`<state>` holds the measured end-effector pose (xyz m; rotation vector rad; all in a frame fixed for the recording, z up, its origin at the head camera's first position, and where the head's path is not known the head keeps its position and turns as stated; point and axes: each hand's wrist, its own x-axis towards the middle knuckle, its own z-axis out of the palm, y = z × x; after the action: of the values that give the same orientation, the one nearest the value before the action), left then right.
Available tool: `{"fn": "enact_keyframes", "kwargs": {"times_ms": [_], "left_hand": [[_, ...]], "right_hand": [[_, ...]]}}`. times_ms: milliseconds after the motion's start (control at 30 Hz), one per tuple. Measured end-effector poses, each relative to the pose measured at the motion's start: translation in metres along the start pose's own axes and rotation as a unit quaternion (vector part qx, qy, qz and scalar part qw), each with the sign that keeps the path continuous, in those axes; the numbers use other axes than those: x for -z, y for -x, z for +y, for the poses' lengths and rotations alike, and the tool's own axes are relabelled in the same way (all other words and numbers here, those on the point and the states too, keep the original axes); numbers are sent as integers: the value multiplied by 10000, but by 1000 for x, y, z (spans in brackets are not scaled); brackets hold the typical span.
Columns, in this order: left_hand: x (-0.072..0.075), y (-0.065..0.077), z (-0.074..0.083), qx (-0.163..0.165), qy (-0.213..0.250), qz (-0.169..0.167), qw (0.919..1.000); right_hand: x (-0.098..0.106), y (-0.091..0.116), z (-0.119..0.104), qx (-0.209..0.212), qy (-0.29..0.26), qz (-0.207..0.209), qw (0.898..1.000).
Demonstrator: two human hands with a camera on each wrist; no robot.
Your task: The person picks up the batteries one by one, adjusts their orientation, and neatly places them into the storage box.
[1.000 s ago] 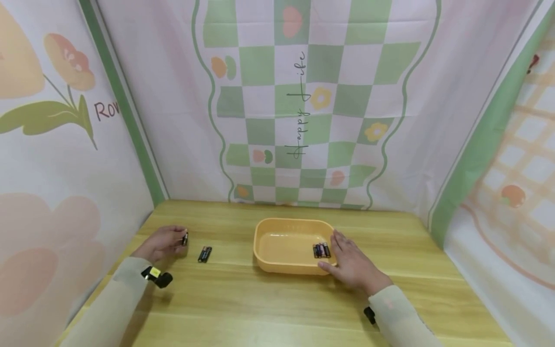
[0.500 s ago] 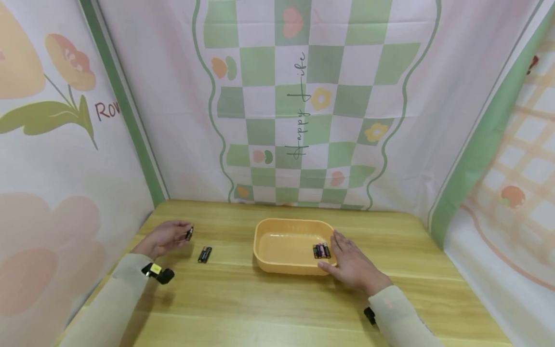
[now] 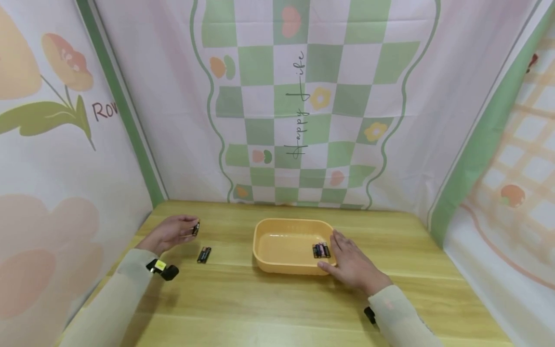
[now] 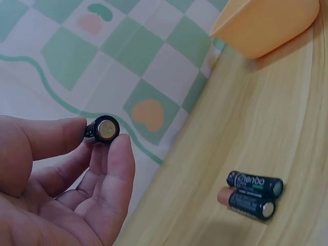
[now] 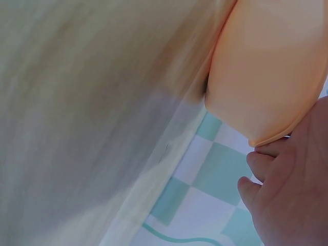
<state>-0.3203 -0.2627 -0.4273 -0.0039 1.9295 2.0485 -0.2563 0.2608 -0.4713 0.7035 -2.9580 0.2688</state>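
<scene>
Pinching one battery (image 4: pixel 105 129) between thumb and fingertips, the left hand (image 3: pixel 173 230) is raised at the left of the head view, its fingers clamped on that cell. In the left wrist view the battery shows almost end-on, its flat metal end turned toward the camera; in the head view its long axis leans upward to the right.

Just beside and below that hand in the head view, two batteries (image 3: pixel 204 255) lie next to each other on the table (image 3: pixel 260 308), their long axes also slanting up to the right. The left hand is much the nearer one to them.

Farther over, right of centre in the head view, sits the yellow tray (image 3: pixel 286 269). The relation that seems to count most is this: the tray lies to the right of the pinched battery, across a stretch of bare wood, with its left wall facing the left hand. Inside, against its right end, rests a row of what looks like four batteries (image 3: pixel 322 250).

The right hand (image 3: pixel 353 264) touches that end, fingers fairly straight along the rim and thumb spread away from them at the near corner; it holds no battery. Beyond everything hangs the checked cloth (image 3: pixel 295 96).
</scene>
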Motion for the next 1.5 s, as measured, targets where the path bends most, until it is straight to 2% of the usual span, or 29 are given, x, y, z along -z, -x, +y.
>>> {"fn": "enact_keyframes", "kwargs": {"times_ms": [167, 333, 600, 733, 1000, 1267, 1500], "left_hand": [[-11, -4, 6, -52, -135, -68, 9999], [-29, -13, 7, -66, -211, -229, 9995], [-60, -29, 2, -33, -460, -360, 9983], [-74, -35, -1, 49, -591, -539, 9968], [-99, -39, 0, 36, -699, -642, 9955], [-119, -44, 2, 86, -641, -738, 9952], [-137, -46, 11, 82, -809, -757, 9938]], "right_hand": [[0, 0, -1, 40, 35, -33, 10000], [0, 1, -1, 65, 122, -22, 9999], [3, 1, -1, 56, 108, -60, 9999], [5, 2, -1, 32, 157, -71, 9998], [6, 3, -2, 155, 132, 47, 9998], [6, 3, -3, -1, 119, -46, 9999], [5, 2, -4, -46, 46, -76, 10000]]}}
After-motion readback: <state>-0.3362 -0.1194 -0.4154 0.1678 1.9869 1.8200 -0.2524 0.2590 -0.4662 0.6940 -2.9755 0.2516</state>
